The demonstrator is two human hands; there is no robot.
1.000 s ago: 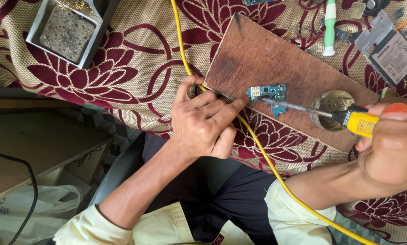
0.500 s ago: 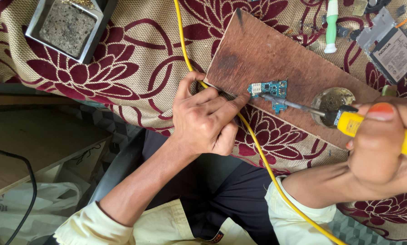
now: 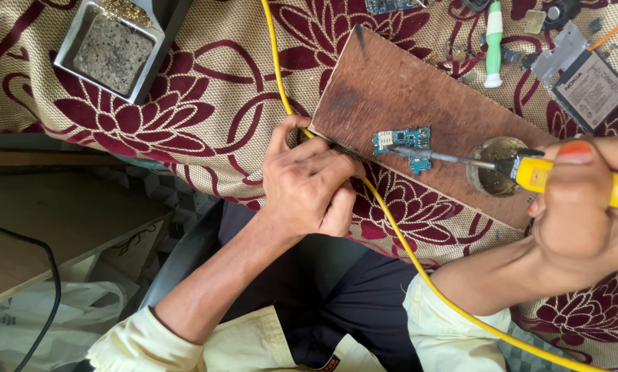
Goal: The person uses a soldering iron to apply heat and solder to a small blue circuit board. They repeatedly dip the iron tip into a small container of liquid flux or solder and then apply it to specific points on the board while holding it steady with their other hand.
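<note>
A small blue circuit board [image 3: 405,140] lies on a brown wooden board [image 3: 405,89] over a floral cloth. My right hand [image 3: 584,207] grips a yellow soldering iron [image 3: 571,180]; its metal tip rests across the circuit board. A round tin [image 3: 489,173] sits on the wooden board just under the iron's shaft. My left hand [image 3: 307,186] rests at the wooden board's near edge, fingers pinched on a thin dark tool [image 3: 350,153] that points toward the circuit board. The yellow cable [image 3: 392,227] runs beneath this hand.
A metal tray with a grey sponge [image 3: 112,49] sits at the top left. A green-and-white screwdriver [image 3: 493,41] and a grey phone part [image 3: 584,79] with several small pieces lie at the top right. A wooden surface [image 3: 54,220] and a black cable [image 3: 47,289] are at the left.
My right hand has shifted and come closer to the camera, and the iron's tip has slid left onto the circuit board. My left hand has stayed put.
</note>
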